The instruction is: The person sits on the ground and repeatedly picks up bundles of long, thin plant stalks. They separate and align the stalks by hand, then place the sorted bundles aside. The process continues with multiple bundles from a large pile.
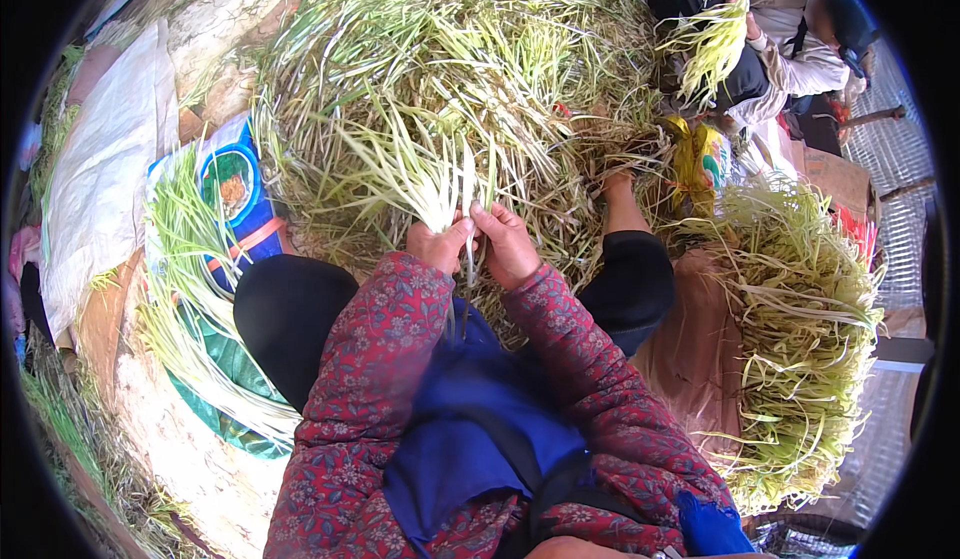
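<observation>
My left hand (437, 244) holds a fanned bunch of pale leafy stalks (420, 176), which look like blanched garlic shoots or chives. Its leaf ends point up and away from me. Close beside it, my right hand (510, 245) pinches a stalk (469, 176) between thumb and fingers. The thumbs of both hands nearly meet. Thin stalk ends hang below the hands over my blue apron (480, 416). Beyond my hands spreads a large heap of loose green and dry leaves (450, 71).
Longer stalks (195, 296) lie at my left, over a green sheet (217, 401) and by a blue-rimmed tub (230, 185). A stacked pile of yellow-green stalks (802, 364) is on my right. At upper right, a person (787, 56) holds a yellowish bunch (712, 49) near a yellow bag (694, 165).
</observation>
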`<state>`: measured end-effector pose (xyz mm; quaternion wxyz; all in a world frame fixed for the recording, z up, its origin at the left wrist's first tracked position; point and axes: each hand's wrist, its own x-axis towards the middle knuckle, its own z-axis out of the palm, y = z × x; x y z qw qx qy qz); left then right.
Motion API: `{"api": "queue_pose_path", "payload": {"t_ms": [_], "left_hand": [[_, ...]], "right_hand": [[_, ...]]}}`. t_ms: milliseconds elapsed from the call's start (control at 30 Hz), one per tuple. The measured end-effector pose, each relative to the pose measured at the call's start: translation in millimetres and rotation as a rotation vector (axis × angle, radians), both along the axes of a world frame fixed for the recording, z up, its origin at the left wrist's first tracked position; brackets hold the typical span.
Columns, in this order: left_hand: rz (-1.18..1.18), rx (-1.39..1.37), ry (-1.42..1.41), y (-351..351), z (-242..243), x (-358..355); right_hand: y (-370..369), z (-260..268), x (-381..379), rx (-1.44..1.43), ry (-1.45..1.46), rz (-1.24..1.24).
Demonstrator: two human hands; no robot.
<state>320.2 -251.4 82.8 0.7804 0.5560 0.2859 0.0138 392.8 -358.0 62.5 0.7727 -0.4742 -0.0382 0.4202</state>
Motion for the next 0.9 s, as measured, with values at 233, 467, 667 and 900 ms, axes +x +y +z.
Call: {"api": "queue_pose_path", "payload": {"t_ms": [233, 467, 667, 900], "left_hand": [[0.402, -0.223, -0.170, 29.0, 12.9, -3.5], [0.608, -0.244, -0.531, 67.1, 44.2, -21.8], [0.387, -0.367, -0.709, 66.6, 46.4, -16.2], [0.262, -0.492, -0.187, 30.5, 21.8, -0.8]], "right_hand": [[-13.6, 6.3, -3.5, 0.707, 0.301, -0.186], [-86.9, -26.1, -0.1, -0.550, -0.780, 0.447], [-91.2, -76.2, 19.6, -1.046, -1.235, 0.595], [-36.2, -112.3, 88.3, -0.986, -1.321, -0.049]]}}
